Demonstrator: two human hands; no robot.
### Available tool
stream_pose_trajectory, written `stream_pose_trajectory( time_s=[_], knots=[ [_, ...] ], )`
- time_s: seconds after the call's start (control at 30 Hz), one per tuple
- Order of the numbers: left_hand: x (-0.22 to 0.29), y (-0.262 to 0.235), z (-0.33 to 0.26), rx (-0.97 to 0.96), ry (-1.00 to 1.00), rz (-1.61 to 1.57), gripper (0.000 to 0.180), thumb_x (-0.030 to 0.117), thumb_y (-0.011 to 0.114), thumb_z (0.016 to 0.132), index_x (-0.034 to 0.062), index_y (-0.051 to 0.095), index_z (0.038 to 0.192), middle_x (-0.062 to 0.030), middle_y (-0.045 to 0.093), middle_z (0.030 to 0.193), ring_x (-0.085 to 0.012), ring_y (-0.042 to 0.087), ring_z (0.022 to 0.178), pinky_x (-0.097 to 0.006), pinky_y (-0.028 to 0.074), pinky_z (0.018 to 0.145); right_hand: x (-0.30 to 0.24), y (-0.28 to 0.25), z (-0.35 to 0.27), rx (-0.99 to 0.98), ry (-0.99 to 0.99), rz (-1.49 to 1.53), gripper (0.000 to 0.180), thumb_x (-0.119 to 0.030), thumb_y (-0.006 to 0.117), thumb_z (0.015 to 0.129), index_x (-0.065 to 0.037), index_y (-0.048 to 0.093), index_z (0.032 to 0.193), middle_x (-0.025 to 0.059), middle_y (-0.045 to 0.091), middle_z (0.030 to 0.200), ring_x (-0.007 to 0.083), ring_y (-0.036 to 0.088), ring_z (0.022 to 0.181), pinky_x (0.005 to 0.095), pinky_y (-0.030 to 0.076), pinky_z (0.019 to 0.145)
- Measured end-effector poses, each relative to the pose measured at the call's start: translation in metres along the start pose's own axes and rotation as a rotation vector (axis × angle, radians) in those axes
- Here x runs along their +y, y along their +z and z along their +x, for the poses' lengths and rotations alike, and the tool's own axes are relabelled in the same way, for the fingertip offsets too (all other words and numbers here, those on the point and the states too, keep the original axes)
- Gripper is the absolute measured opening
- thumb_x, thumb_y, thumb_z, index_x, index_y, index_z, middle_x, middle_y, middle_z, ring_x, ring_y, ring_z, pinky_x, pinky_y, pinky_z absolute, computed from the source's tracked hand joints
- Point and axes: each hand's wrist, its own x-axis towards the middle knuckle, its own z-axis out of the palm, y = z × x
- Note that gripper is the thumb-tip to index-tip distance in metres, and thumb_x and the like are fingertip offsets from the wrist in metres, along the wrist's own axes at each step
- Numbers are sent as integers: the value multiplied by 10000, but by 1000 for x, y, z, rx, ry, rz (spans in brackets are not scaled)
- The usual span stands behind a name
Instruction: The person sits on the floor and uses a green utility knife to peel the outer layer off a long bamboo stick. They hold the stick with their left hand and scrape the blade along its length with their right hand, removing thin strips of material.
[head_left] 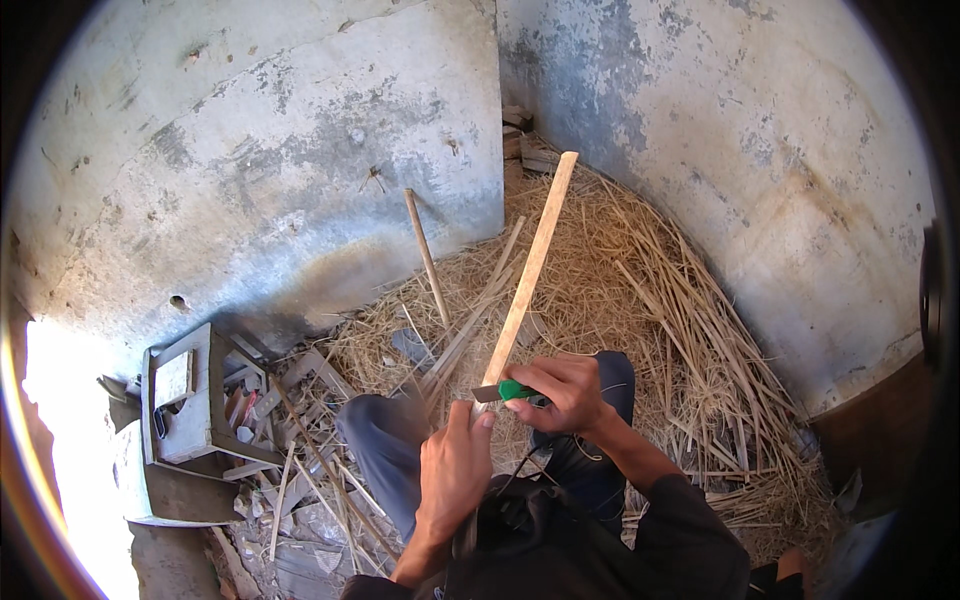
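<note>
Remotely, I'm logging wooden strip [532,260]: probably light, stiff, splintery; left hand [453,468] gripping its lower end, likely best hold; right hand [566,394] clasping green-handled blade [513,389] across strip.

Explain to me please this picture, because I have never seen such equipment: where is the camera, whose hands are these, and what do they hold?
There is no machine here, only a person with two bare hands. A wide fisheye camera worn on the head looks down, so the edges look curved and dark; the picture's left is the person's left.

The left hand grips the lower end of a long, flat, pale wooden strip, which points up and away. The right hand holds a green-handled knife with a flat dark blade, its blade across the strip near the left hand.

Straw-coloured shavings and thin strips cover much of the floor. On the left stands a grey, boxy wooden piece of furniture.
</note>
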Motion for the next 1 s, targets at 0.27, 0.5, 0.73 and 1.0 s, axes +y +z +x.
stream_pose_trajectory(
  time_s=[0.27,0.5,0.73,1.0],
  knots=[
    [4,0,0,33,19,10,207,206,607,1096,6,557,1088,-279,646,720,-527,663,711,-572,495,621,4,-2,-4,43,-17,-48,335,-386,775,937,-66,796,1033,31,682,714,208,632,537,342,495,513],
    [0,-1,-2,17,33,-28,200,191,615,1091,5,550,1060,-277,637,711,-527,655,694,-566,492,598,1,-13,3,35,-41,-127,264,-327,822,880,-129,804,1055,-27,661,705,147,640,562,308,498,532],
    [-2,-2,-3,14,77,-25,182,164,607,1093,4,544,1035,-269,609,683,-519,650,675,-547,482,579,5,-15,0,43,-64,-167,282,-356,829,881,-134,811,1054,-40,666,717,135,620,564,306,482,534],
    [-5,-6,-8,-2,38,-36,168,139,600,1087,0,544,1010,-272,593,675,-517,645,674,-536,477,578,20,-8,-5,103,-57,-168,324,-399,785,902,-111,837,1042,-20,586,635,159,534,497,334,421,494]
  ],
)
